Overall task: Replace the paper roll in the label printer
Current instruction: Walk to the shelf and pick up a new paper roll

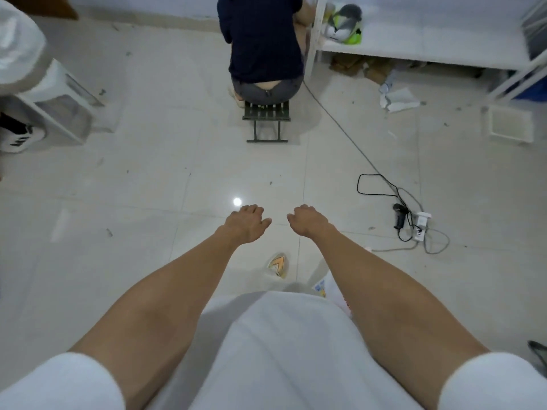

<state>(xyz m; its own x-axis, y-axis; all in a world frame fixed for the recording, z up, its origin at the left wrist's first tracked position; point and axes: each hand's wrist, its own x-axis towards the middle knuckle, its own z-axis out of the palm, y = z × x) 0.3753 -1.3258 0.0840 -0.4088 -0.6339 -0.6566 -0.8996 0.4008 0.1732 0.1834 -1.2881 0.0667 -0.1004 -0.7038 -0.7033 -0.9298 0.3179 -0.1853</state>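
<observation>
Left grip (247, 223) and right grip (307, 221) held out side by side over the floor (148, 187), fingers loosely curled, holding nothing, label printer nowhere visible, another person on a green stool (265, 112) beyond them, power strip (420, 226) off to their right

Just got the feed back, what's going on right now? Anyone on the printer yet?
Not yet. The wearer stands with both arms stretched forward over the pale tiled floor; the left hand and right hand hang loosely curled and hold nothing. No label printer or paper roll shows in this view. Ahead, a second person in a dark shirt sits on a small dark green folding stool, facing a white metal shelf. A white power strip with black cables lies to the right.
</observation>
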